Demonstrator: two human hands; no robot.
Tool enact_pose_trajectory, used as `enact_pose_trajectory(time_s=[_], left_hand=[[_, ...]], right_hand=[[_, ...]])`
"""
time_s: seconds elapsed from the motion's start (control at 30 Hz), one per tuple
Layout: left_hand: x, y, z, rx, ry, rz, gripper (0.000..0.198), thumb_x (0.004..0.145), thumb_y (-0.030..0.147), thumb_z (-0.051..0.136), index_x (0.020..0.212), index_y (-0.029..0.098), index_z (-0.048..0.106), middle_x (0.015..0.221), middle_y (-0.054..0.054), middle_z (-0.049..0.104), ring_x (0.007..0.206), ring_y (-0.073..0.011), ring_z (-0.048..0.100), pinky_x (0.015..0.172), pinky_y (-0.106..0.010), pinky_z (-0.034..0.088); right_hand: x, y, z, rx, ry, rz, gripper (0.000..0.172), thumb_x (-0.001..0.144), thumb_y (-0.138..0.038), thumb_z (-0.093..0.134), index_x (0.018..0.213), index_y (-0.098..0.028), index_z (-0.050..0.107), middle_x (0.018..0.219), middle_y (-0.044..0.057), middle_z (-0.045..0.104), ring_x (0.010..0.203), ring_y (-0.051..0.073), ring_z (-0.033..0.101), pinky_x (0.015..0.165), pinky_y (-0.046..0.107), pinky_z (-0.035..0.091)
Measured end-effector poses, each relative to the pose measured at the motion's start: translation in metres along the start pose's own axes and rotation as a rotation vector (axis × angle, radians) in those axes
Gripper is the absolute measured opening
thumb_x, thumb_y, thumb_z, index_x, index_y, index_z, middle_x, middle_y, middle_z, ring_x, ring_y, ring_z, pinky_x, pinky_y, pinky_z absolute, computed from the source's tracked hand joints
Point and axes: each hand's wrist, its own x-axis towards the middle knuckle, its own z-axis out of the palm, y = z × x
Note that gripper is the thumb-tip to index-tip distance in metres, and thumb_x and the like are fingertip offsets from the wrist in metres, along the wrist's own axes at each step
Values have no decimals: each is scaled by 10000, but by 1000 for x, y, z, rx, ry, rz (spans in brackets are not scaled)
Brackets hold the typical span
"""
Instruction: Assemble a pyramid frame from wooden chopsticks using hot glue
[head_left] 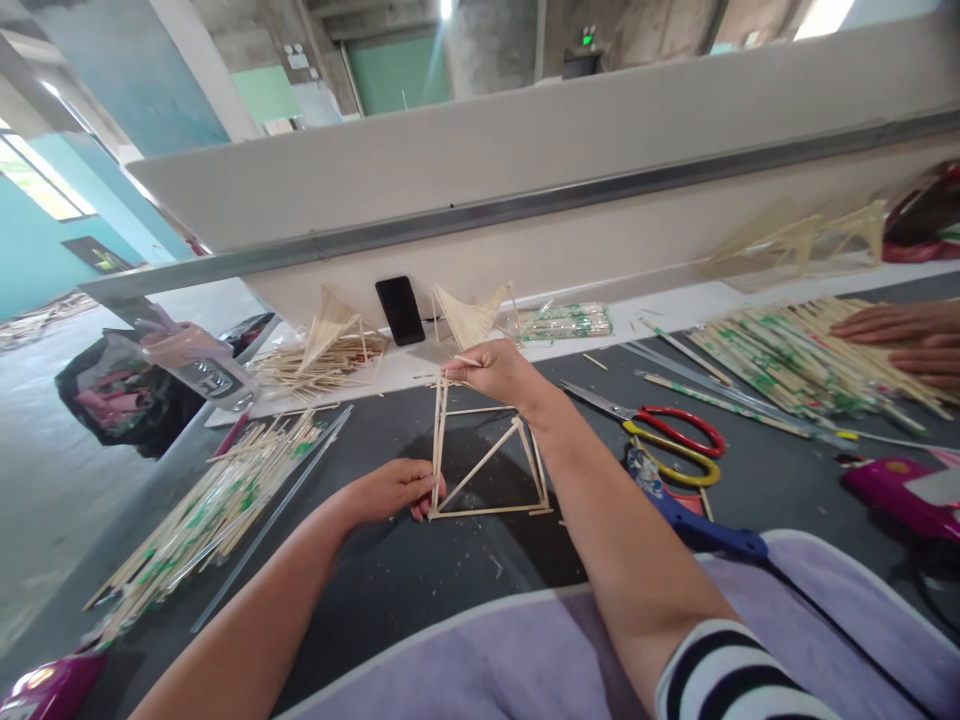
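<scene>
A frame of thin wooden sticks [491, 510] stands on the dark table, with triangular sides and a diagonal stick inside. Around its lower left upright, my left hand [397, 489] has its fingers closed. At the frame's top left corner my right hand [491, 372] pinches a short stick [469, 361], close to the tip of the upright. Behind my right hand a finished-looking stick model with a curved surface [469, 312] stands by the white panel.
Scissors [675, 440] and a blue-handled glue gun [697, 525] lie right. Chopstick bundles lie left [232, 500] and right [795, 350], a person's hands [907, 335] on the latter. A phone [400, 310] leans behind; a cup [199, 365] stands back left.
</scene>
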Motion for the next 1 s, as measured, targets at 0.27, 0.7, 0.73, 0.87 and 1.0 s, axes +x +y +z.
enact_pose_trajectory(time_s=[0.27,0.7,0.73,0.87,1.0], left_hand=[[0,-1,-2,-6,-26,3,460,841,560,417,892,135,585,733,-33,575,655,-125,552,624,-253,485],[0,-1,-2,-11,-19,11,495,822,587,427,883,122,586,726,-43,575,646,-132,545,623,-271,477],[0,-2,-2,-12,-15,11,495,820,588,430,884,123,589,728,-41,573,646,-132,544,623,-270,476],[-1,-1,-1,-35,-10,8,483,812,579,455,884,125,605,728,-36,572,650,-131,542,629,-267,474],[-8,5,-1,-82,6,-17,481,806,519,512,1083,131,581,817,-57,610,691,-147,567,658,-290,483]], right_hand=[[0,-3,1,-37,7,-15,220,747,-365,640,849,-205,750,735,27,721,664,126,618,569,225,418],[4,1,10,211,13,142,260,690,-345,664,844,-150,742,563,7,633,454,69,459,434,216,326],[4,2,9,232,3,156,267,689,-351,663,843,-146,740,536,0,615,434,66,438,425,218,318],[5,-1,0,252,-18,141,232,696,-345,663,816,-161,734,585,9,631,471,78,472,447,223,342],[3,-12,-18,247,27,29,124,692,-285,684,746,-183,729,775,36,676,681,115,578,599,225,431]])
